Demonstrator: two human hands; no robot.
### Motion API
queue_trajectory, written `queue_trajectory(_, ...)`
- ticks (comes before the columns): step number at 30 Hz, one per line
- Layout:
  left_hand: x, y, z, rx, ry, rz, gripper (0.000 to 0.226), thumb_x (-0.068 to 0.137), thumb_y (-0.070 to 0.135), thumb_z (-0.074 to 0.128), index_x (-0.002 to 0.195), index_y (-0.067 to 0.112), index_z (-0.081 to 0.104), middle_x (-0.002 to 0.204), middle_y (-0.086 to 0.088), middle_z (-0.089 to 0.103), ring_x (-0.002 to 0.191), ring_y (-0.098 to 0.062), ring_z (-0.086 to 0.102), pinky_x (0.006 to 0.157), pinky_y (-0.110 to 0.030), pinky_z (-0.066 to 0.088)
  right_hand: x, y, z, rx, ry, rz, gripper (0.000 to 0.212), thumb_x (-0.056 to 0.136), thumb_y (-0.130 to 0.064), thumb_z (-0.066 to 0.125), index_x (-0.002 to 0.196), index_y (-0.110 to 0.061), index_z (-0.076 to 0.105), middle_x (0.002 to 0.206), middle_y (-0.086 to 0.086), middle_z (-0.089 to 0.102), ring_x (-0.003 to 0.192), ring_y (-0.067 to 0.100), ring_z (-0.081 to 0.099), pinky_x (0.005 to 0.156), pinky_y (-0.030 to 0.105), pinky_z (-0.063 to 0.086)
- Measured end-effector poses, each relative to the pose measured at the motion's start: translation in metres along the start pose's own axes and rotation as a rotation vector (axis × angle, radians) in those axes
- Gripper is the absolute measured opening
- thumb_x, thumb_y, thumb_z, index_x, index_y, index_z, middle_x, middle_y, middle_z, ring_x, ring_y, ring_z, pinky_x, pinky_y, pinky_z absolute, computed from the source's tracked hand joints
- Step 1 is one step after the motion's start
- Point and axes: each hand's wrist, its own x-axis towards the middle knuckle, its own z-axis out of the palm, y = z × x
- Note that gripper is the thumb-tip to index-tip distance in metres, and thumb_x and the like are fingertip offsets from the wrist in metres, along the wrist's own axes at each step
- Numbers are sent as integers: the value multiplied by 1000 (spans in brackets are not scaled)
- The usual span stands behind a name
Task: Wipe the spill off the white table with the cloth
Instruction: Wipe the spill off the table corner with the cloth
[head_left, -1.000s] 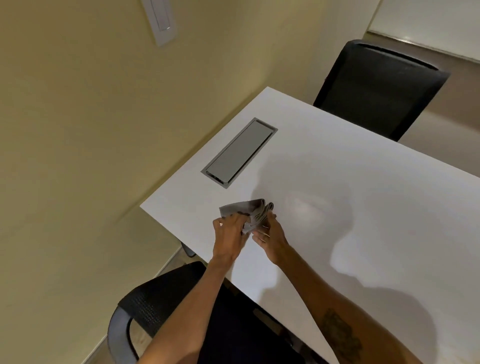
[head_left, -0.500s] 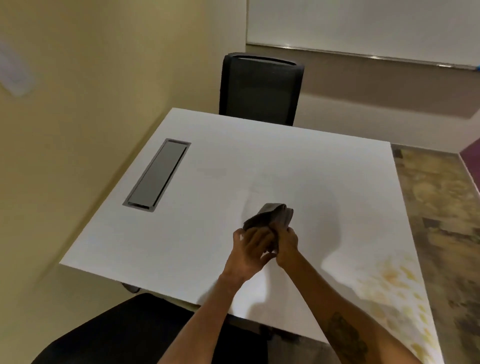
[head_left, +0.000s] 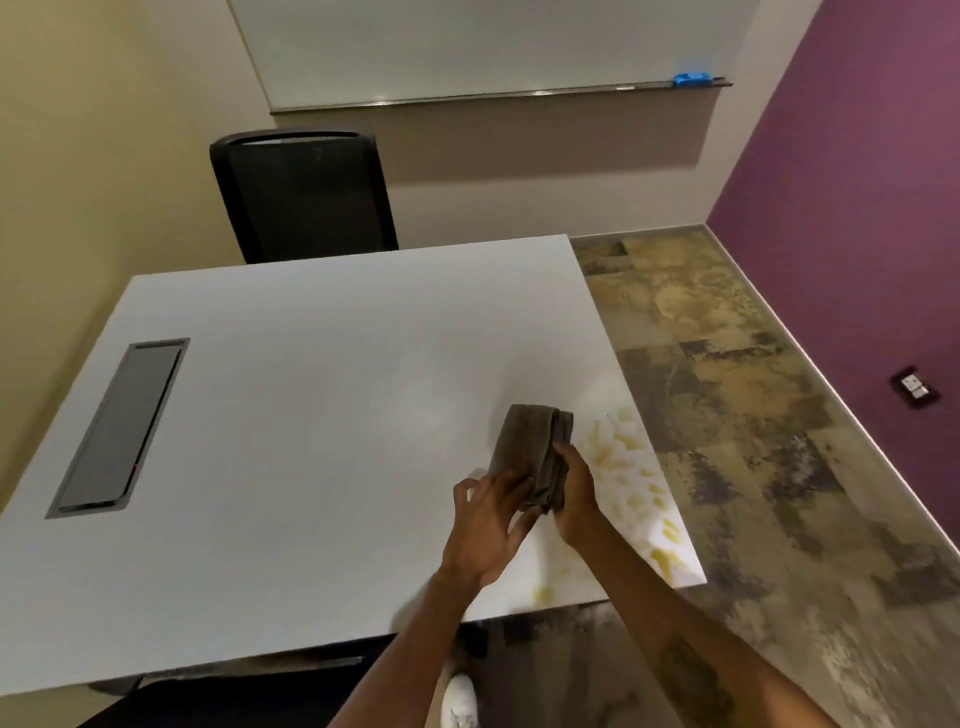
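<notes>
A folded grey-brown cloth is held just above the white table, near its right side. My right hand grips the cloth's near right edge. My left hand touches its near left corner, fingers partly spread beneath it. A yellowish spill lies in blotches along the table's right edge, just right of the cloth, and runs down toward the near right corner.
A grey cable hatch is set into the table's left side. A black chair stands at the far edge, another at the near left. A whiteboard hangs on the far wall. Mottled floor lies to the right, with my white shoe below the table edge.
My view has swung to the right, bringing the spill and floor into sight. Both hands have carried the cloth rightward across the table toward the spill, and the cloth is now more tightly folded.
</notes>
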Motion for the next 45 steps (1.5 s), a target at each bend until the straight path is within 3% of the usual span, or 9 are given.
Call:
queue_trajectory(3,6,31,27,73,-76,84,41,103,49,37,124,31,67,132,8,65,129,-8,40,103,-37,19,-7,-17,-45,-80,4,-102,53,78,-50,75,115,-14,68,111,9,73,103,28,69,89,41,56)
queue_trajectory(13,11,97,97,220,-139,61,45,107,46,26,119,32,67,123,10,67,114,-15,57,93,-38,28,-23,-48,-187,-544,449,-468,14,85,-21,71,93,-14,62,80,3,63,73,24,58,56,29,39)
queue_trajectory(20,12,57,107,270,-200,-133,10,95,33,67,87,28,70,86,7,68,83,-25,65,82,-43,38,-28,-27,-247,-918,590,-463,32,85,-43,70,86,-17,52,72,-1,53,59,18,51,52,29,36)
queue_trajectory(24,16,20,107,365,-218,-94,26,99,31,54,85,28,76,91,1,74,82,-29,65,80,-44,42,-15,-2,-240,-1022,685,-386,36,82,-30,72,101,-9,51,91,9,57,77,29,56,59,35,43)
queue_trajectory(29,24,-27,104,385,-177,-112,73,105,58,6,123,25,69,119,-3,69,104,-32,66,81,-48,48,11,15,-195,-989,719,-332,59,78,-23,75,125,-10,42,111,15,59,93,36,62,69,42,55)
queue_trajectory(34,37,-64,108,373,-163,-169,63,100,58,25,139,22,58,137,-4,61,125,-31,56,90,-54,46,33,25,-182,-971,778,-298,54,75,-26,75,117,-11,43,102,12,63,87,36,66,73,44,55)
queue_trajectory(39,46,-88,119,355,-193,-189,66,98,61,28,145,22,54,147,-7,56,138,-34,49,98,-55,43,40,41,-192,-1241,904,-407,51,71,-35,72,106,-4,54,97,14,62,93,35,58,87,48,44)
queue_trajectory(42,48,-100,130,346,-243,-158,67,100,59,28,153,21,44,158,-10,43,146,-39,38,109,-62,37,41,47,-187,-1179,900,-442,51,73,-29,75,110,-2,52,117,23,56,112,41,48,97,55,45)
queue_trajectory(45,49,-111,138,294,-296,-144,74,101,66,9,161,26,21,170,-5,13,157,-34,9,122,-61,12,45,51,-184,-1073,827,-384,60,88,-25,66,134,6,42,151,28,33,141,43,28,116,56,30)
